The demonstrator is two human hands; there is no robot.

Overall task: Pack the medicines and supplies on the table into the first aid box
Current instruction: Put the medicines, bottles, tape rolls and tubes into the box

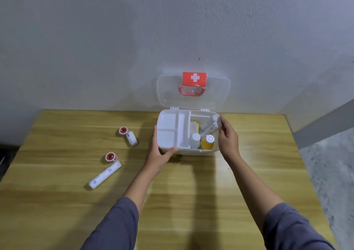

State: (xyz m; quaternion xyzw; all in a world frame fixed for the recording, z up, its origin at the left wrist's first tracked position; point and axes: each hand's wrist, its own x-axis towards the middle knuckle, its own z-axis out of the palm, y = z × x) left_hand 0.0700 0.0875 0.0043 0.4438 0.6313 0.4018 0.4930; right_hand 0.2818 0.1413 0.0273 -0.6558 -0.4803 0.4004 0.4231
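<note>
Roughly half packed: bottles [203,141] in box [188,151], both hands [161,152] [228,138] gripping its sides, two tapes [123,130] [111,157] and two tubes [105,175] [131,138] left on table [191,192].

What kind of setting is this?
Probably a plain room at home or a makeshift recording spot, not a clinic: a bare wood-grain table pushed against a rough painted wall, with only a household first aid box and loose supplies.
</note>
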